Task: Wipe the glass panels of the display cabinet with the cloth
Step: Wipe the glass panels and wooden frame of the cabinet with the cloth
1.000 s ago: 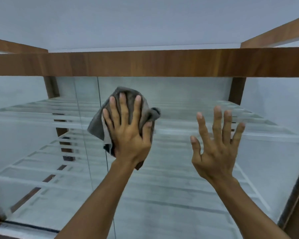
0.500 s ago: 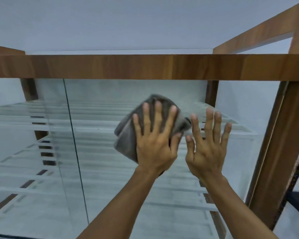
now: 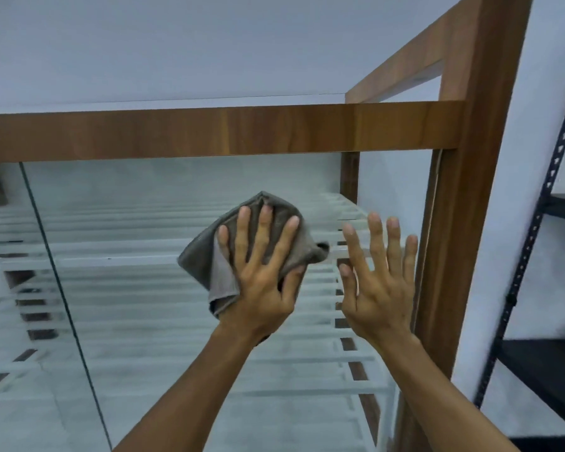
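Two hands are raised before the glass panel [image 3: 144, 321] of the display cabinet [image 3: 405, 60], both left of its corner post [image 3: 463, 223], a broad upright of brown wood with a fine lengthwise grain. My left hand [image 3: 261, 282], the farther from the post, lies flat with straight, spread fingers and presses the cloth [image 3: 203, 259] against the pane, the thumb resting along the cloth's post-side edge. That cloth is grey, soft and matte, bunched into a rough diamond with one paler fold hanging at its far side. My right hand [image 3: 379, 295], just beside the post, is empty, its fingers straight and fanned apart toward the glass; whether the palm touches the pane I cannot tell. A flat top rail [image 3: 209, 132] of the same wood meets the post at a right angle above both hands. Behind the glass, white slatted shelves [image 3: 128, 252] run in parallel bars away from the post. Far from the post, a thin dark seam [image 3: 56, 272] slants down the pane. On the post's other side stands a black metal rack [image 3: 535, 239] with a perforated upright.
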Motion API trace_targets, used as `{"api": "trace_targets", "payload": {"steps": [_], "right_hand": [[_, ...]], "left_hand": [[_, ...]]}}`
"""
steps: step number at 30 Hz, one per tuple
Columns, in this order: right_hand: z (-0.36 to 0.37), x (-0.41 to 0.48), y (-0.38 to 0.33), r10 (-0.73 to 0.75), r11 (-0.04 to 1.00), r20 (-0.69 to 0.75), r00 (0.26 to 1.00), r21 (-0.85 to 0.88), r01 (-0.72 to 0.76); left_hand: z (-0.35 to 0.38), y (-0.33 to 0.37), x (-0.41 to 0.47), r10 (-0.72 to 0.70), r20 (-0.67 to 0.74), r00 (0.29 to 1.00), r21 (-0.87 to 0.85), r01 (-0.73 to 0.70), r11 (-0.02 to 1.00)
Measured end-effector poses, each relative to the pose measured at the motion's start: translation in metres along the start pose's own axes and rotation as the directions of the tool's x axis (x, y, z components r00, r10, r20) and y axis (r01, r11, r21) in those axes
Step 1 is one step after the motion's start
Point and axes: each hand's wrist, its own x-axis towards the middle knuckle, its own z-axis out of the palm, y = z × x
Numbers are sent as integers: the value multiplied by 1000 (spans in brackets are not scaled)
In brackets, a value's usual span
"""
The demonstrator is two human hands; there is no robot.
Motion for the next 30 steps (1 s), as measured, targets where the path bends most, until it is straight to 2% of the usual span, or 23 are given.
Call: {"api": "trace_targets", "payload": {"steps": [3,4,8,13,20,24,30], "right_hand": [[0,-2,4,11,1000,-8,1000,14,-11],[1,-2,4,13,1000,-10,1000,14,-13],[1,-3,7,-15,1000,-14,1000,22,16],[-1,-4,6,-16,1000,-26,1000,15,17],[1,-6,6,-30,999,-59,998,12,31],[4,-6,11,-70,997,-99,993,19,72],[8,-8,16,-106,994,-116,988,3,107]], "left_hand": [[4,30,12,-185,-54,981,48,187,981],[6,45,18,-210,-50,976,35,212,977],[17,64,23,-87,-4,996,22,87,996],[12,61,22,-43,7,999,-13,43,999],[2,24,21,191,14,981,48,-191,980],[9,25,18,234,-45,971,24,-234,972],[20,25,16,231,-75,970,125,-220,967]]}}
